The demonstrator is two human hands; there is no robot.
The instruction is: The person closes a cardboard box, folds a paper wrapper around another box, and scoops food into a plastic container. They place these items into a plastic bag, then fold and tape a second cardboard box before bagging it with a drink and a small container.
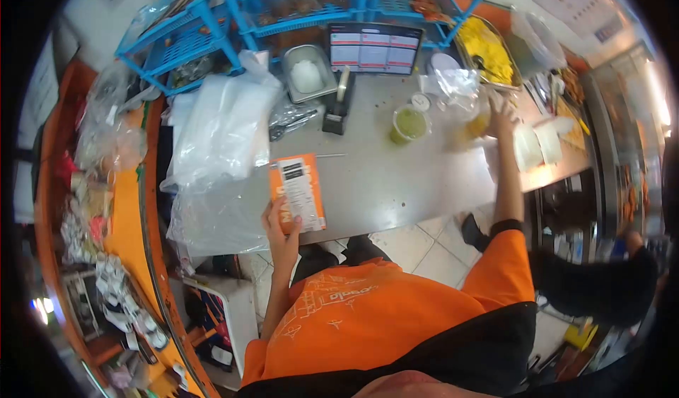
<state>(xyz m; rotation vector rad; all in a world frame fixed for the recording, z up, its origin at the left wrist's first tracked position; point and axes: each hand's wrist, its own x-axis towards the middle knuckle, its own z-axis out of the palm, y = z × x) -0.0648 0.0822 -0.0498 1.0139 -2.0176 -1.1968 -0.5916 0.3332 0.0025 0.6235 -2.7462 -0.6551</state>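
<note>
My left hand [281, 227] is closed on the lower edge of an orange carton [299, 189] with a white printed label, held over the front of the steel table [382, 200]. My right hand [501, 120] reaches to the right part of the table. Motion smears its fingers, beside a clear container with something yellow [479, 124] in it. I cannot make out whether it grips that container. To its left stands a clear tub of green liquid [409, 124], near a small round dial [420, 101]. Crumpled clear plastic [456, 87] lies just behind the hand.
A tablet screen [375, 48] stands at the back, under blue racks [297, 26]. Plastic bags [225, 125] cover the left side. A metal pan of white powder [308, 74] and a tray of yellow food [488, 51] sit behind. White rolls [537, 145] lie right.
</note>
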